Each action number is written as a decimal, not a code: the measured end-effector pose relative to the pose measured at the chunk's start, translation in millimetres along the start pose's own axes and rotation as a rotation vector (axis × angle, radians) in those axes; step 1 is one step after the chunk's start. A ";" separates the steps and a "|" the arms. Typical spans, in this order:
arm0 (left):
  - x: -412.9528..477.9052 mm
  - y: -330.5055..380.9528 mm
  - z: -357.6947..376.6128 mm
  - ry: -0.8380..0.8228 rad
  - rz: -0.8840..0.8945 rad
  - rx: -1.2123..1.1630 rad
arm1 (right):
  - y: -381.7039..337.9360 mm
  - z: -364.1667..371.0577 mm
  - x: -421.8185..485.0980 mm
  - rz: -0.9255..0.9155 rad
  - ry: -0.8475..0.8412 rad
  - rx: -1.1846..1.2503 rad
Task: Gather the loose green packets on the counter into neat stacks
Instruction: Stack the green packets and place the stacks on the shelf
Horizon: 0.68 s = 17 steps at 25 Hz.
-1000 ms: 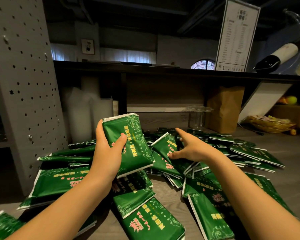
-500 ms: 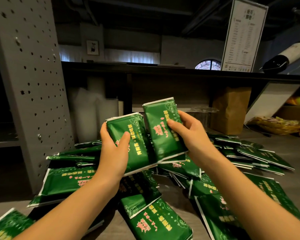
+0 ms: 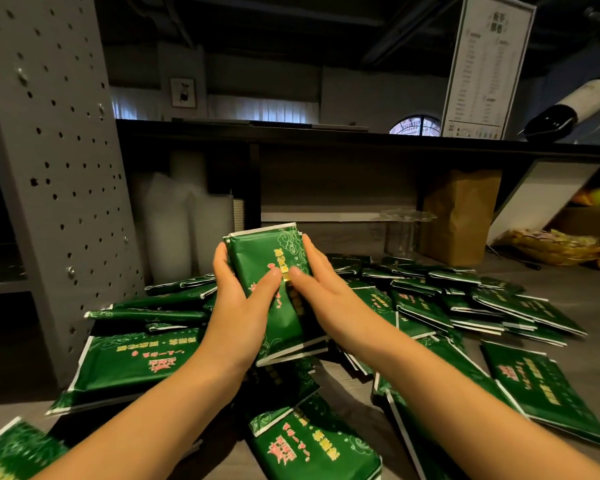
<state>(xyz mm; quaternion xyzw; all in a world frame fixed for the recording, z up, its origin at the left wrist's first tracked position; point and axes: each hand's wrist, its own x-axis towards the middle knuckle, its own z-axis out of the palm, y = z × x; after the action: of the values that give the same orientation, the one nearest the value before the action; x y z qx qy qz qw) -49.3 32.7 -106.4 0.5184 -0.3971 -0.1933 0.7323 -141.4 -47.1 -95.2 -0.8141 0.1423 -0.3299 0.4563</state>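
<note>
Green packets [image 3: 465, 306] lie all over the grey counter [image 3: 596, 299] in a messy heap. Above it, the left hand [image 3: 243, 306] and right hand [image 3: 326, 299] squeeze a small stack [image 3: 274, 258] between them, probably to line up its edges.

The green packets [image 3: 267, 251] are a thin, glossy film, plastic or foil, smooth enough to catch the light, with pink and gold print and plain white sealed edges. The counter [image 3: 582, 299] under them looks like grey wood or wood-grain laminate, matt, with fine lines along it. The perforated panel [image 3: 66, 168] on the left is grey and matt, set with shiny metal screws. The bag [image 3: 461, 216] at the back is brown paper, dull and creased. The clear container [image 3: 402, 230] beside it is thin transparent plastic
</note>
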 end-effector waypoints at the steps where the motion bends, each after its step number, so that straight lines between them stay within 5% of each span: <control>1: 0.7 0.1 -1.1 0.009 -0.004 0.004 | -2.3 -8.5 0.7 0.013 -0.004 0.018; 4: 2.7 0.5 -5.3 0.034 -0.013 0.018 | 9.2 -41.5 9.0 -0.009 0.082 -0.442; 7: 4.6 0.2 -7.7 0.043 -0.030 0.005 | 27.8 -63.2 13.3 0.193 -0.144 -0.924; 10: 6.4 1.5 -9.2 0.060 -0.080 -0.046 | 33.2 -66.8 10.6 0.342 -0.256 -0.969; 17: 6.3 5.5 -10.4 0.094 -0.176 -0.130 | 23.6 -74.4 14.1 0.208 0.107 -0.682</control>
<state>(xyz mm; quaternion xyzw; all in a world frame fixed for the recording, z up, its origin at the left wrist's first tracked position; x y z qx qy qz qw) -38.0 36.7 -100.5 0.5113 -0.3019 -0.2578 0.7622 -178.9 -115.8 -81.9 -0.8822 0.3501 -0.2573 0.1813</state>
